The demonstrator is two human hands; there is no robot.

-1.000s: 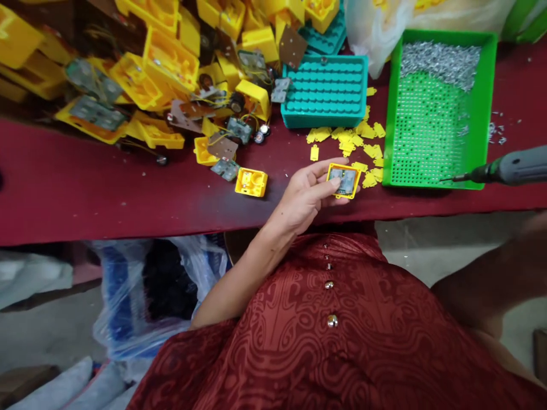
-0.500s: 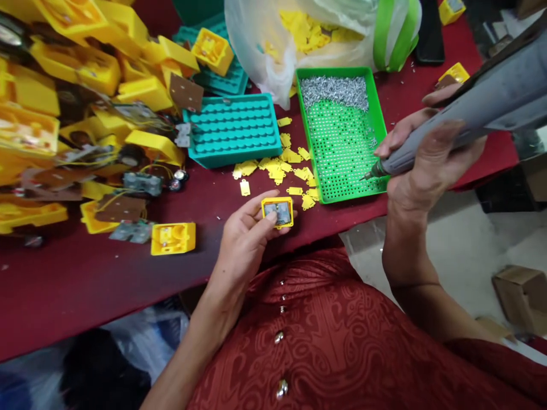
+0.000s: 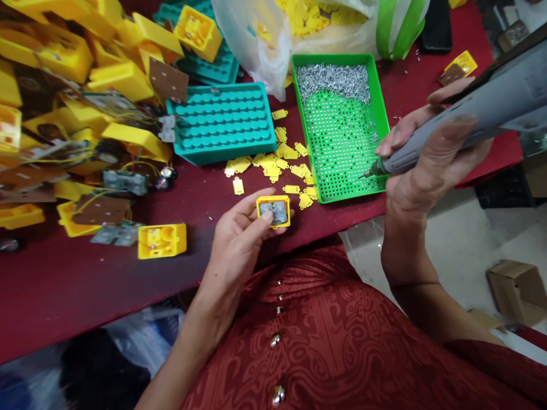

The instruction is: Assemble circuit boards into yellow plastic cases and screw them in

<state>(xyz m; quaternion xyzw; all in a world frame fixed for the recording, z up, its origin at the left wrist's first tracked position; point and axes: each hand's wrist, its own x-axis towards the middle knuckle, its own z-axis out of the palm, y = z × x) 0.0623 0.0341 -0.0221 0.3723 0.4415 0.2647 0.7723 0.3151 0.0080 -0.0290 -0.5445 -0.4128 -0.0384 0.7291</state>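
Note:
My left hand (image 3: pixel 241 230) grips a small yellow plastic housing (image 3: pixel 288 218) near the table's front edge, its thumb pressed on a grey part (image 3: pixel 280 210) inside. In my right hand (image 3: pixel 427 154) is a grey electric screwdriver (image 3: pixel 461 128), tilted with its bit pointing down to the left. The bit's tip hovers over the lower right of a green perforated tray (image 3: pixel 316 154); whether it touches the tray I cannot tell. Small silver screws (image 3: pixel 333 80) are heaped along the tray's far end. Small yellow plates (image 3: pixel 271 165) lie scattered between the tray and my left hand.
A teal ribbed tray (image 3: pixel 222 122) stands left of the green one. Yellow housings with wired parts (image 3: pixel 128 142) pile up on the left, with one yellow housing (image 3: pixel 162 241) in front. Behind are a plastic bag (image 3: pixel 252 45) of yellow pieces and a dark phone-like slab (image 3: pixel 436 25).
The view has shifted slightly, so the table's things sit further left. Both hands keep their holds, and the screwdriver bit stays over the green tray.

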